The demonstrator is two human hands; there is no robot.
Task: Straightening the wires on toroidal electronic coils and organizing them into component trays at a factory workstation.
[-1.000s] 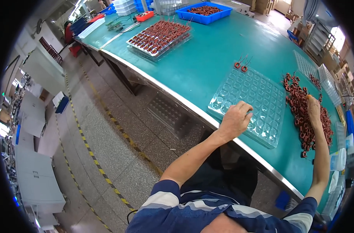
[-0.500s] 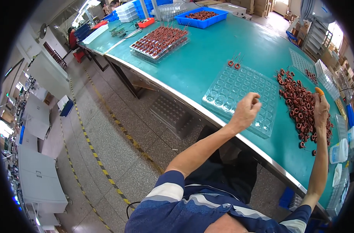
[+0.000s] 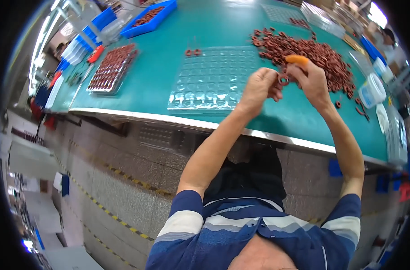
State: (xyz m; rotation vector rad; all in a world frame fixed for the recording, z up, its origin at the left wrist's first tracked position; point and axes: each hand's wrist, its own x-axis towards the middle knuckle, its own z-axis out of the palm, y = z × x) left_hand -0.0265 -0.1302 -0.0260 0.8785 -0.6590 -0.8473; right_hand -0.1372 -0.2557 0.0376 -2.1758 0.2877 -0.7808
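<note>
A small reddish-brown ring-shaped coil (image 3: 283, 80) is held up between my two hands, over the table's near side. My right hand (image 3: 311, 82), wearing an orange finger cot (image 3: 296, 59), pinches it from the right. My left hand (image 3: 259, 89) closes its fingertips on the coil's left side; the exact grip is partly hidden. Beside my left hand lies a clear plastic tray (image 3: 214, 76) with rows of round pockets. Two coils (image 3: 192, 52) with upright wire leads sit at its far left corner. Behind my right hand spreads a heap of similar coils (image 3: 324, 58).
A stack of filled trays (image 3: 113, 69) stands at the left of the green table (image 3: 146, 85). Farther back is a blue bin (image 3: 150, 19) of coils. At the right are a white tub (image 3: 372, 91) and clear trays (image 3: 396, 141). A few loose coils (image 3: 338, 104) lie near the heap.
My right hand has come away from the heap with a coil and met my left hand, which has left its place over the tray. The view has turned to the right.
</note>
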